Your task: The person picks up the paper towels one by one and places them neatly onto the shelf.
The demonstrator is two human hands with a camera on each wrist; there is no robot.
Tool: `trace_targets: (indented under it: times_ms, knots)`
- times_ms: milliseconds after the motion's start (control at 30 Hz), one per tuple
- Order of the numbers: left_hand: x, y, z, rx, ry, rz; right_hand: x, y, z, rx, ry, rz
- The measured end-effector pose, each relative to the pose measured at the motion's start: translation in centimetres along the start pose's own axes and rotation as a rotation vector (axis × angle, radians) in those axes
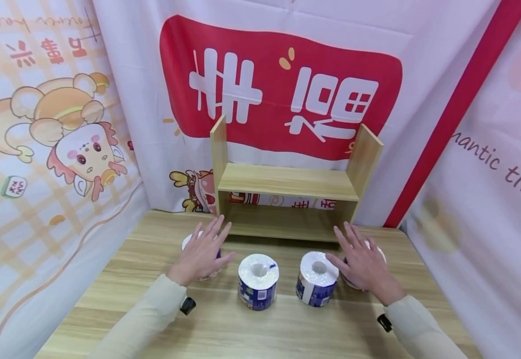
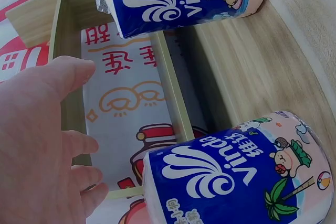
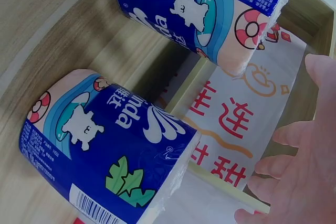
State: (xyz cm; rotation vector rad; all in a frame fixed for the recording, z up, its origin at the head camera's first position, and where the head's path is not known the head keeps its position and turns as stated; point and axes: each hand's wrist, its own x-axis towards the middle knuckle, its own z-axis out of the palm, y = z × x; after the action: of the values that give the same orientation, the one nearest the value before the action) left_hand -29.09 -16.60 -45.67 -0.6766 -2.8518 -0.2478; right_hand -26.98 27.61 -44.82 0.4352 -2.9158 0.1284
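Both hands hover with spread fingers and hold nothing. My left hand (image 1: 202, 253) overlaps the far-left toilet paper roll (image 1: 187, 241) in the head view and partly hides it. My right hand (image 1: 362, 262) likewise covers much of the far-right roll (image 1: 380, 254). Between the hands stand two more upright rolls, the inner left roll (image 1: 259, 294) and the inner right roll (image 1: 317, 289), in blue printed wrap with white tops. The left wrist view shows a blue Vinda roll (image 2: 236, 177) beside the left hand (image 2: 42, 140). Another blue roll (image 3: 105, 135) appears by the right hand (image 3: 299, 156).
A small two-tier wooden shelf (image 1: 287, 180) stands behind the rolls on the wood-grain table (image 1: 233, 334). Printed cloth (image 1: 282, 85) hangs at the back, with more cloth on the left (image 1: 40, 199) and right (image 1: 502, 209).
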Motion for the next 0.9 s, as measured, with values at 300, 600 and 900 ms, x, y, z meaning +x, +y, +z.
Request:
trace_targets:
  times_ms: [300,600,900]
  knots:
    - [0.2,-0.3,-0.8,0.02,0.001,-0.004,-0.1,-0.1,-0.7,0.001,0.003,-0.002]
    - [0.4,-1.0,-2.0,0.032,0.034,0.009,-0.3,-0.2,-1.2,0.004,0.007,-0.014]
    - [0.8,-1.1,-4.6,0.058,0.039,-0.001,-0.5,-0.4,-2.4,-0.035,0.009,-0.041]
